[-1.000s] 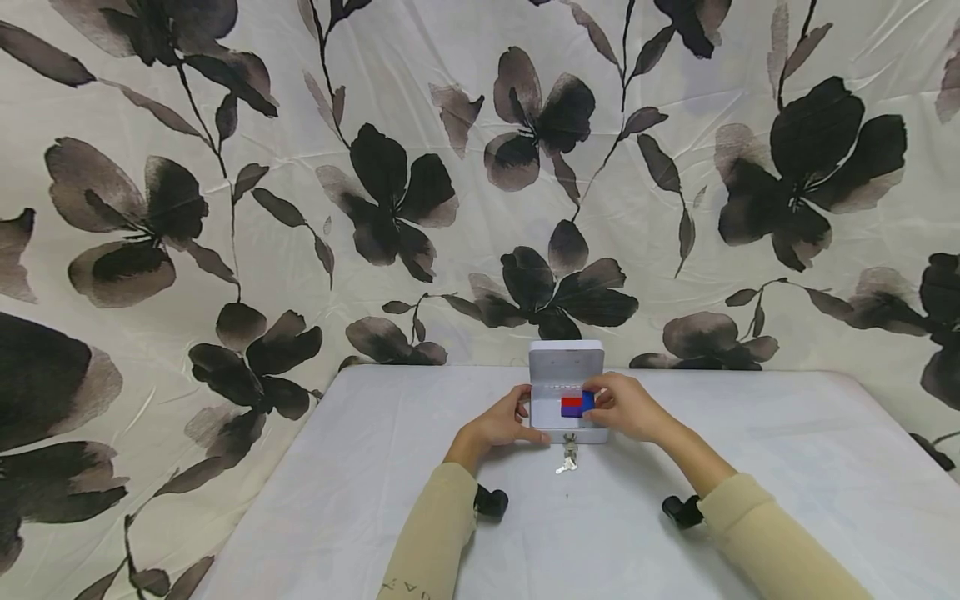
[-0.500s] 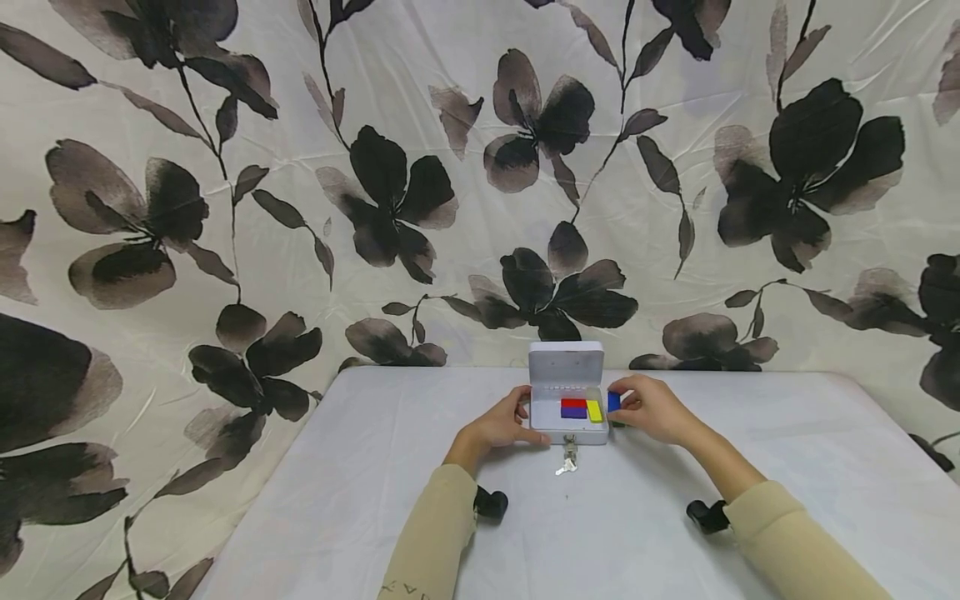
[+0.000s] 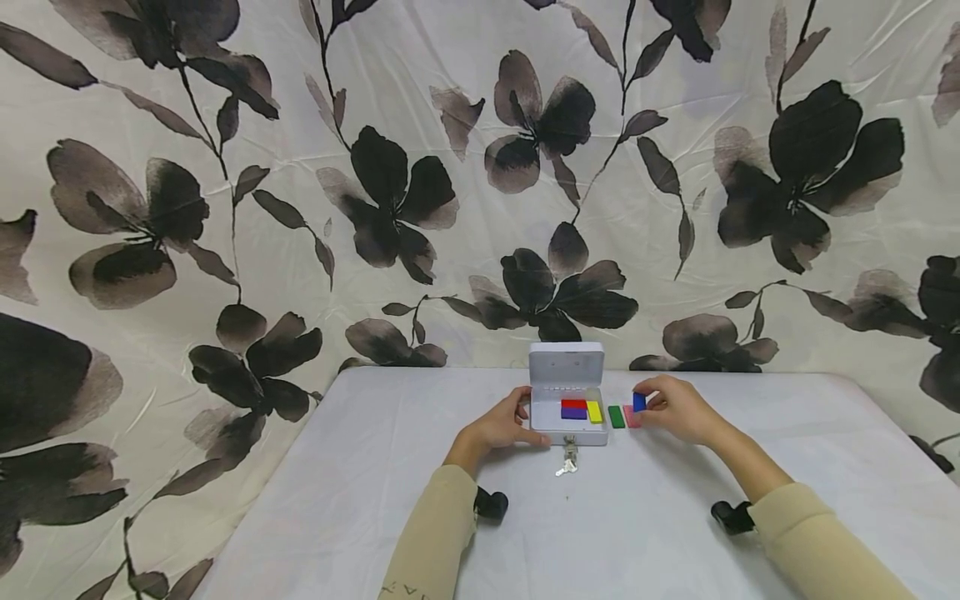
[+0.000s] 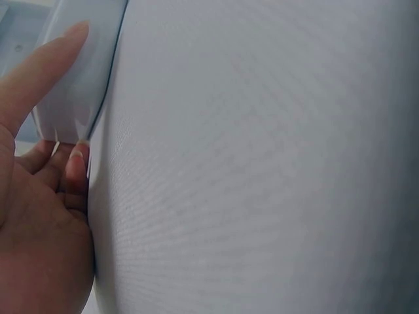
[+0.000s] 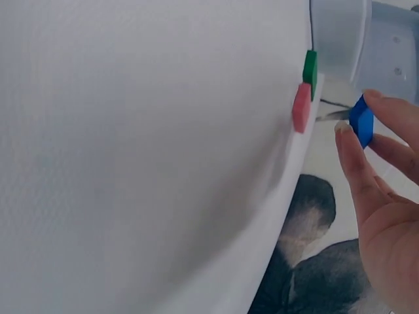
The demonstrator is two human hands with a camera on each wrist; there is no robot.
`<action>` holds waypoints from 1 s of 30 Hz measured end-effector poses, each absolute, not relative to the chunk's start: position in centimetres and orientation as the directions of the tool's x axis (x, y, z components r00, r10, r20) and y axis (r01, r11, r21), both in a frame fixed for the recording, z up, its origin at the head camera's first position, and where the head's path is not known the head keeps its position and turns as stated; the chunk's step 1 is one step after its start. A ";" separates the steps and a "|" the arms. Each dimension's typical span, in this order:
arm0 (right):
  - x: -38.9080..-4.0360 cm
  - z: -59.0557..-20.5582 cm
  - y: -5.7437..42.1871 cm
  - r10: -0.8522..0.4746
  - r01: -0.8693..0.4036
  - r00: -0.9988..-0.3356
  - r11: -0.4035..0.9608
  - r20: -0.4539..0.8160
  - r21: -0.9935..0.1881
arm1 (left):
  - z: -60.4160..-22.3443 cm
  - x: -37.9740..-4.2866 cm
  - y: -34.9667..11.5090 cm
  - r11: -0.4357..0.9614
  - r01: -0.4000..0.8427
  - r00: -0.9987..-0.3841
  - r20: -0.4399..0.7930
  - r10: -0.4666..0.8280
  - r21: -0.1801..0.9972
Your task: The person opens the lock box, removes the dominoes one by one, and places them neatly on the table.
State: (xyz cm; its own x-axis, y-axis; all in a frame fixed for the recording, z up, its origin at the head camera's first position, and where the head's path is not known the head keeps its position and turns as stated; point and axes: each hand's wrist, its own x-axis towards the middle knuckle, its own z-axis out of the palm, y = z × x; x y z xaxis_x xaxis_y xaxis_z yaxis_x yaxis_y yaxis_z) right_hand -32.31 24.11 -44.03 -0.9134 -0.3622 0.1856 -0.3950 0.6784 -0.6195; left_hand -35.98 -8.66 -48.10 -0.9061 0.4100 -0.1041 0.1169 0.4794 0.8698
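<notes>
A white lidded metal box (image 3: 566, 437) stands at the table's far side, its lid (image 3: 566, 365) raised. Inside lie a red block (image 3: 573, 403), a purple block (image 3: 573, 413) and a yellow block (image 3: 594, 412). My left hand (image 3: 501, 421) holds the box by its front left corner, thumb (image 4: 49, 65) along the front and fingers at the side. Between thumb and fingertips, my right hand (image 3: 678, 408) pinches a blue block (image 5: 361, 122) above the table, right of the box. Below it lies a pink block (image 3: 632, 416), partly covered, beside a green block (image 3: 616, 417).
Keys (image 3: 567, 461) hang from the lock at the box's front. White cloth covers the table (image 3: 585, 550). Behind the far edge rises a floral curtain (image 3: 465, 208). Black wrist devices sit by the left sleeve (image 3: 431, 533) and right sleeve (image 3: 825, 542).
My right hand has carried the blue block from inside the box out to the right. The yellow, green and pink blocks have come into sight. My left hand stays on the box.
</notes>
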 end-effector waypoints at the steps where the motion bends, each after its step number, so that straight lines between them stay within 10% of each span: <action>1: -32.3 -44.1 24.3 -0.365 -0.398 -0.912 0.681 0.186 -0.615 | -48.1 -36.0 -8.7 0.478 0.117 -0.906 -0.104 0.411 0.871; 30: -33.8 -45.1 26.9 -0.368 -0.358 -0.925 0.762 0.094 -0.540 | -48.4 -36.3 -8.7 0.491 0.118 -0.908 -0.106 0.405 0.863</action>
State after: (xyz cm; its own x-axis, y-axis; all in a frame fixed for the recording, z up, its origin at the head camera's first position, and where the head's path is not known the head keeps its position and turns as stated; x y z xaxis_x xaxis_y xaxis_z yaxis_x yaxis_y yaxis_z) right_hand -33.81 26.85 -45.15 -0.9249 -0.3682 0.0944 -0.3583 0.7619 -0.5395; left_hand -36.27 -8.70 -48.39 -0.9079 0.4054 -0.1063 0.1183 0.4913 0.8629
